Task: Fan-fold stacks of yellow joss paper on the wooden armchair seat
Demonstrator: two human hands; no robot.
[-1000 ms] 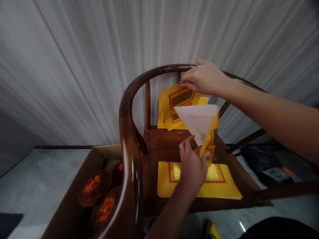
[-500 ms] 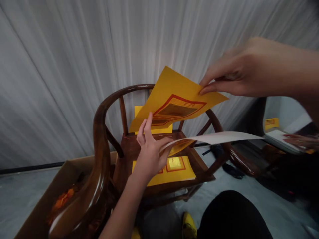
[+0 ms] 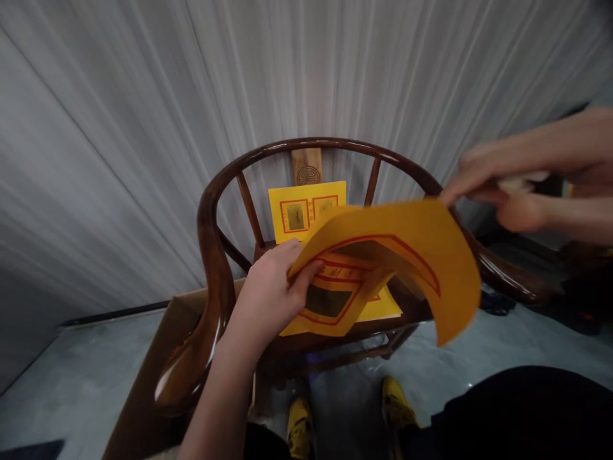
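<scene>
Closest to us, our left hand [image 3: 272, 287] curls narrowly around the left edge of a curved yellow paper sheet [image 3: 397, 255], with its fingers over the paper and its wrist coming up from below. Our right hand [image 3: 507, 198], blurred with motion, pinches the sheet's upper right corner between thumb and fingers. A pale sliver [image 3: 514, 184] shows in that grip, too blurred to name. The sheet hangs bowed between our hands, printed with a red-outlined panel with a dark centre [image 3: 328, 300].

Below it, a second yellow paper sheet with red printing [image 3: 383, 312] lies on the dark wooden seat [image 3: 345, 338] of a glossy dark-brown horseshoe-back armchair, partly hidden behind the sheet we hold. The chair's curved arm rail [image 3: 211, 306] sweeps past our left forearm, and a brown cardboard box [image 3: 143, 377] sits just beside it. Our yellow shoes [image 3: 300, 428] and dark trousers [image 3: 517, 409] show at the bottom.

Farther off, a third yellow sheet with red-framed squares [image 3: 292, 214] stands against the chair's back, below a wooden splat with a carved round emblem [image 3: 307, 167]. Beyond the chair hangs a pleated white curtain [image 3: 119, 128], above a pale grey floor [image 3: 81, 364].
</scene>
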